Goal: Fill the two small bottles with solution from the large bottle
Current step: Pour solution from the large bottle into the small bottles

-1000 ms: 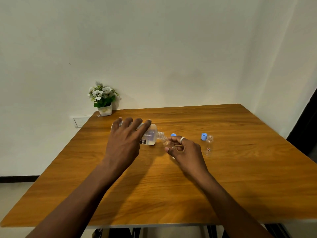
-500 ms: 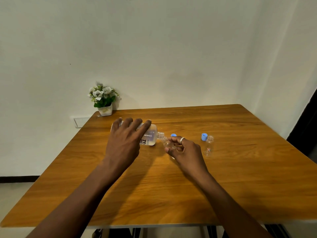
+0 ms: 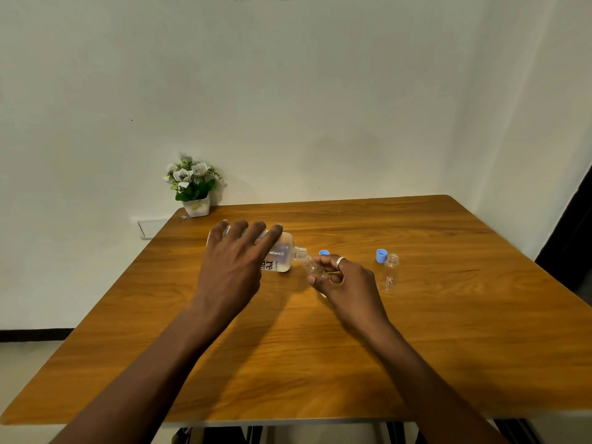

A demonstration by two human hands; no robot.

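My left hand (image 3: 235,262) grips the large clear bottle (image 3: 282,254), which is tipped on its side with its open neck pointing right. The neck meets the mouth of a small clear bottle (image 3: 311,268), tilted and held in my right hand (image 3: 344,280), which wears a ring. A second small bottle (image 3: 390,273) stands upright and uncapped to the right of that hand. One blue cap (image 3: 381,255) lies beside it, and another blue cap (image 3: 324,252) lies behind my right fingers.
The wooden table (image 3: 320,347) has its front edge close to me and its right edge near a dark doorway. A small potted plant (image 3: 193,185) with white flowers stands at the far left corner against the wall.
Almost nothing has shifted; both hands hold the same pouring pose, with the large bottle's neck staying at the small bottle's mouth.
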